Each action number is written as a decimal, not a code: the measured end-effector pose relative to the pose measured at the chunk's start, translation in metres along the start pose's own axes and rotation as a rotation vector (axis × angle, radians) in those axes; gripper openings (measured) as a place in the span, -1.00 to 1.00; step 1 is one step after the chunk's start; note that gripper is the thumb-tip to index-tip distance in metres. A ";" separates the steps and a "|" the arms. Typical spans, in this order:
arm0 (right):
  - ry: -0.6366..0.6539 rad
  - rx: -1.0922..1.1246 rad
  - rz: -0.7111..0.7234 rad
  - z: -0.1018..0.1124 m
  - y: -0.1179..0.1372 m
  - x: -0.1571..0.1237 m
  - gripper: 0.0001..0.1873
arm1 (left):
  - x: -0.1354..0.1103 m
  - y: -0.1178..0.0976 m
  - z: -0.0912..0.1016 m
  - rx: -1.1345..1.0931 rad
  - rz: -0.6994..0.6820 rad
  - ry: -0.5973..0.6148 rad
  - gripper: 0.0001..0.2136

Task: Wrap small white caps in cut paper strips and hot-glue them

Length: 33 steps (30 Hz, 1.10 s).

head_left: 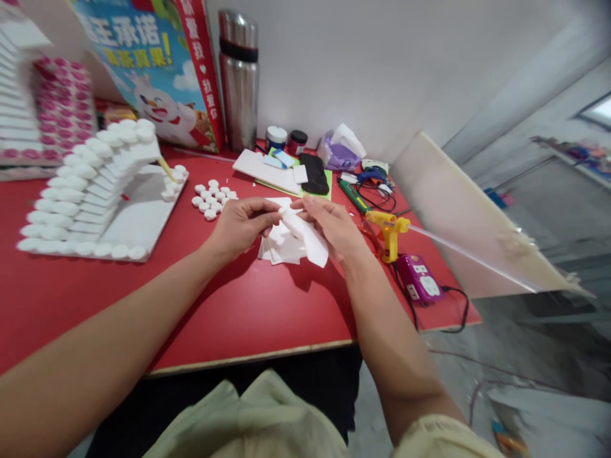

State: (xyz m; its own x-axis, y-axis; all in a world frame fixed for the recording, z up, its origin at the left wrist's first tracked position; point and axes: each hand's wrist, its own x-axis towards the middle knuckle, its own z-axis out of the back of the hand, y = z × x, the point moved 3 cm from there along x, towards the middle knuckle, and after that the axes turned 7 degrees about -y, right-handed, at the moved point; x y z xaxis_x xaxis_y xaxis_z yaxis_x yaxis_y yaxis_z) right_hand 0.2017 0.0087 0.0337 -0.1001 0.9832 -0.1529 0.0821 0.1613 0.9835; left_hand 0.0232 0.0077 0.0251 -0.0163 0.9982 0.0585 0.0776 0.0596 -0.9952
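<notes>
Both grips: nearly closed, left hand (248,222) and right hand (331,222) pinching one bent paper (312,242).
Red surface (267,312): white sheets (282,252) lie below it.

The curled white sheet (312,247) looks like matt paper; the flat red table (286,312), smooth and glossy. At its back edge, the silver cylindrical flask (241,95) is shiny metal.

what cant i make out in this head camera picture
Head view: number of white sheets, covered partly by the held paper.
Head view: pink-and-white model, cut off by the left edge.
Head view: printed box, cut off by the top edge.
Head view: shelf items, too blurred to identify.
</notes>
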 end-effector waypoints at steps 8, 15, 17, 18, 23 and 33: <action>0.109 -0.025 -0.095 -0.009 -0.006 -0.004 -0.46 | 0.000 0.003 0.001 -0.025 0.032 0.015 -0.86; -0.104 -0.421 0.301 -0.013 -0.003 -0.007 -0.72 | 0.000 0.008 -0.001 -0.061 0.085 -0.018 -0.81; -0.168 -0.534 0.404 -0.016 0.000 -0.011 -0.75 | -0.001 0.008 -0.002 -0.073 0.086 -0.034 -0.81; -0.173 -0.537 0.408 -0.016 0.000 -0.011 -0.74 | -0.001 0.007 -0.002 -0.074 0.081 -0.039 -0.82; -0.053 -0.163 0.071 -0.006 -0.007 0.000 -0.53 | 0.001 0.002 0.000 -0.031 0.033 -0.003 -0.89; 0.046 -0.094 -0.110 0.009 -0.009 0.004 -0.60 | 0.005 0.005 0.004 0.088 -0.009 0.126 -0.86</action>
State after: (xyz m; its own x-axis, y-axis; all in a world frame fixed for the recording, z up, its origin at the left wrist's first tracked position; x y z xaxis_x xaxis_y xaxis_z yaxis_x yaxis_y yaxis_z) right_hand 0.2095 0.0115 0.0230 -0.1488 0.9546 -0.2582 -0.0246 0.2574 0.9660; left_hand 0.0198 0.0129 0.0198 0.1093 0.9914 0.0718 -0.0095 0.0732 -0.9973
